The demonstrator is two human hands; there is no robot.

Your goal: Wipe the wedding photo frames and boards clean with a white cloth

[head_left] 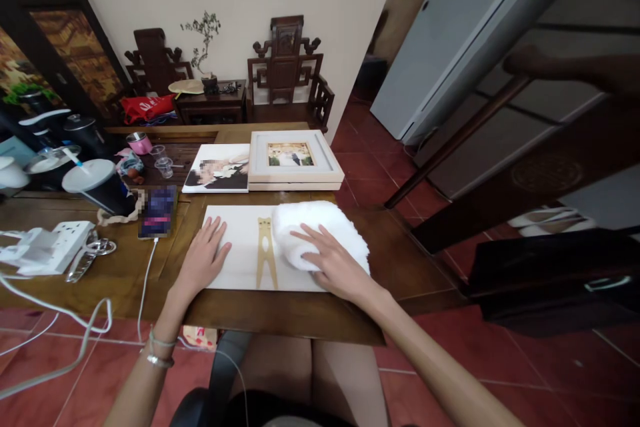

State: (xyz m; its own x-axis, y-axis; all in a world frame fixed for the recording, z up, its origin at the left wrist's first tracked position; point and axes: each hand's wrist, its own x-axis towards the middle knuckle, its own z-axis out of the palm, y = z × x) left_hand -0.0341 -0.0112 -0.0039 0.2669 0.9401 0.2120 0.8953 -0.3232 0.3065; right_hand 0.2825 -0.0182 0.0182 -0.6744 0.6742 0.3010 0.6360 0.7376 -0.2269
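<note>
A pale flat rectangular panel (241, 247) lies at the table's near edge. On its middle sits a gold-coloured piece with two splayed legs (267, 253), like a stand. My left hand (203, 257) rests flat on the panel's left end, fingers apart. A folded, fluffy white towel (345, 230) covers the panel's upper right part and reaches past its edge. My right hand (333, 263) lies on the towel with its fingers spread and stretched out. Part of the panel is hidden under the towel and my right hand.
Behind the panel lie a photo print (220, 170) and a framed picture (320, 160). To the left are a phone (157, 212) on a cable, a power strip (70, 243), a lidded cup (107, 190) and small clear cups (164, 167). A wooden chair (505, 173) stands at right.
</note>
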